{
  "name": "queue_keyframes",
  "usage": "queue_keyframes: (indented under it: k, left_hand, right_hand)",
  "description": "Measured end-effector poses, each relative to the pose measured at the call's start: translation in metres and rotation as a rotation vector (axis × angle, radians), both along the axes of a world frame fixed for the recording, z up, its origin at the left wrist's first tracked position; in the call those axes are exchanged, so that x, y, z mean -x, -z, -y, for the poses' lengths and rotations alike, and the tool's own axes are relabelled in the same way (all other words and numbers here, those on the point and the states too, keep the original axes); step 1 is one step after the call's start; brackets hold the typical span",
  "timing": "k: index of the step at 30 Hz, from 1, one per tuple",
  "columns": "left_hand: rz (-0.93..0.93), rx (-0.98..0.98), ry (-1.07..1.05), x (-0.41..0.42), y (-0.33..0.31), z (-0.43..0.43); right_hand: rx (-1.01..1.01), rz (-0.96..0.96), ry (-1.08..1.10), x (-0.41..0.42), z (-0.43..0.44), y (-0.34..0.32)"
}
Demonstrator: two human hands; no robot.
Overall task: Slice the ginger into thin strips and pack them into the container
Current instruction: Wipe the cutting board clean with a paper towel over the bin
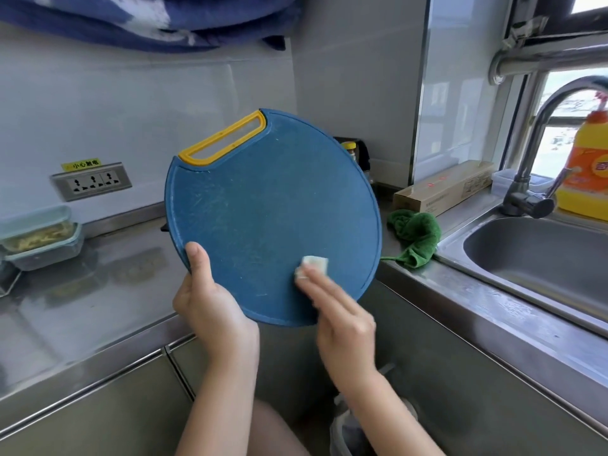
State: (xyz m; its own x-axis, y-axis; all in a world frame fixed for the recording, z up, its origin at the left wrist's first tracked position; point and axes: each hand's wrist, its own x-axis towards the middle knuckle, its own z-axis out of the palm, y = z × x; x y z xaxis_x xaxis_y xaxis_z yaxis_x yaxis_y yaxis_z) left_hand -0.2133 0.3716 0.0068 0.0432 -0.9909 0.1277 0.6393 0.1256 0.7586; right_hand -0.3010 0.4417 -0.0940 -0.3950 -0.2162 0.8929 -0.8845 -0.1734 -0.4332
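Head view looks down at a round blue cutting board (273,209) held up off the steel counter (82,307) and tilted with its face toward the camera, its yellow handle (223,138) at the upper left. The face is covered in pale knife scratches.

The left hand (210,307) grips the board's lower left edge, the thumb lying up across the face and the fingers hidden behind it. The right hand (342,320) reaches to the lower right part of the face with its fingers stretched out fairly straight, pressing a small white wad (316,263) flat against the board. This hand is blurred, so whether the thumb also touches the wad cannot be told.

Well to the left of the board, against the wall, two clear containers sit stacked. The upper container (36,222) has its lid on and pale yellow ginger strips (42,236) show through its side. What the lower one holds is unclear. Above them, still left of the board, a triple wall socket (92,182) is set in the wall.

Just right of the board a crumpled green cloth (414,238) lies on the counter edge, with a long cardboard box (444,189) beyond it. Farther right is the steel sink (533,258), its curved tap (539,133), and a yellow and orange bottle (585,166) by the window. A small jar (349,149) with a yellow lid peeks out from behind the board's upper right rim.
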Motion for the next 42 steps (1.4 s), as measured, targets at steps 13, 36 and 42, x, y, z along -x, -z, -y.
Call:
queue_keyframes:
  k: [13,36,42]
  left_hand:
    - [-0.021,0.019,-0.046,0.005,0.01,0.005]
    - [0.086,-0.196,0.321,-0.068,0.024,0.078]
    - [0.17,-0.226,0.407,-0.076,0.023,0.091]
  right_hand:
    - [-0.022,0.012,0.0,-0.012,0.003,-0.017]
    - [-0.119,0.333,0.31,0.075,-0.028,-0.042]
    - [-0.079,0.122,0.192,0.061,0.021,-0.107]
